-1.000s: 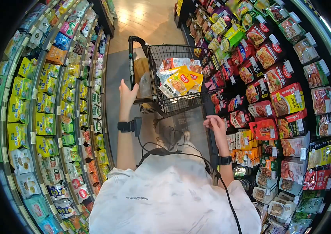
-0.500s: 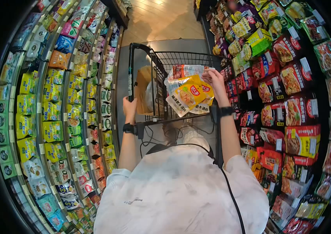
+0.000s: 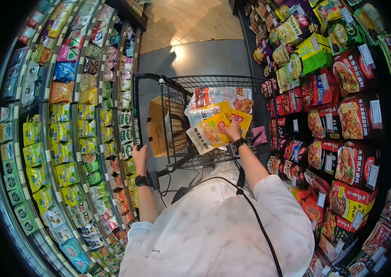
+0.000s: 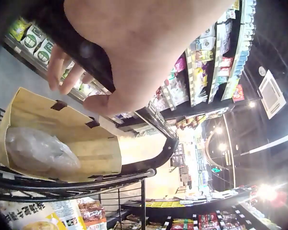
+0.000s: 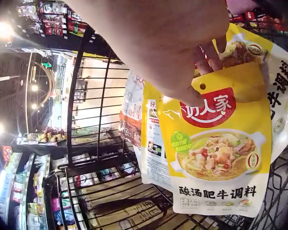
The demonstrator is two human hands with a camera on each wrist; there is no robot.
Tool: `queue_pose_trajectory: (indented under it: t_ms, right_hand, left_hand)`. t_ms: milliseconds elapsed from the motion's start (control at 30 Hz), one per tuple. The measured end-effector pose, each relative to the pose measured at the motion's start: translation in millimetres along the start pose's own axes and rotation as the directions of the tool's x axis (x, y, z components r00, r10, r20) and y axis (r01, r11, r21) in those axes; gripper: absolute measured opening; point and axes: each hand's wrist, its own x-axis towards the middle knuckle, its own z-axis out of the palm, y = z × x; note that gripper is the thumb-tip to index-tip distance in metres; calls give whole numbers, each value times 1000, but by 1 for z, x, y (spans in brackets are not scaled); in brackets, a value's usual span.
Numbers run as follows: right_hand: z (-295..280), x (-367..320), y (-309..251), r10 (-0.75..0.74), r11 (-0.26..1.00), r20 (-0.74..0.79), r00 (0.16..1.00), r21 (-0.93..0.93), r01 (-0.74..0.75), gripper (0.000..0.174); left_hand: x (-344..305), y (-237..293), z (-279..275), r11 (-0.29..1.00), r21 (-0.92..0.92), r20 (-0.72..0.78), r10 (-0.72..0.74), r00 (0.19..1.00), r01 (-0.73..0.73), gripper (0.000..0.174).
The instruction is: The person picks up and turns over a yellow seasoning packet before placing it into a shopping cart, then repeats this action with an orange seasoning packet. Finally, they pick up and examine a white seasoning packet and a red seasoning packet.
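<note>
In the head view my left hand (image 3: 140, 159) grips the black handle (image 3: 136, 122) of a shopping cart; the left wrist view shows thumb and fingers on either side of the bar. My right hand (image 3: 234, 130) reaches into the wire basket (image 3: 181, 87) and pinches the top edge of a yellow and white seasoning packet (image 5: 216, 153). This packet, with a picture of a bowl of soup, hangs face up over other packets. Beneath and beside it lie another yellow packet (image 3: 243, 121) and a whitish-red packet (image 3: 241, 99).
An open brown box (image 4: 62, 120) with a clear plastic bag (image 4: 38, 148) inside sits between handle and basket. Shelves of bagged goods (image 3: 68, 173) line the left; red and black seasoning packets (image 3: 354, 117) hang on the right. Wooden floor (image 3: 191, 21) lies ahead.
My right hand has moved from beside the right shelf into the basket and taken hold of the yellow packet. The left hand, beside the handle earlier, now grips it.
</note>
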Motion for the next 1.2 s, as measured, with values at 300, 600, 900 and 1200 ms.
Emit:
queue_pose_trajectory:
  t_ms: [300, 600, 900, 1200]
  right_hand:
    - [-41, -48, -27, -236, 943, -26, 972, 236, 235, 40]
    - [-121, -165, -99, -303, 892, -405, 863, 199, 406, 33]
    - [-164, -369, -130, -353, 889, -509, 785, 79, 451, 26]
    - [-167, -492, -79, -369, 911, -505, 780, -30, 412, 18]
  left_hand:
    - [20, -22, -6, 991, 29, -17, 129, 992, -128, 87]
    - [-43, 58, 31, 712, 158, -95, 701, 707, -684, 96]
    - [-197, 66, 81, 568, -335, 754, 640, 149, -751, 84]
    - [-283, -5, 124, 677, -327, 911, 41, -411, -659, 45]
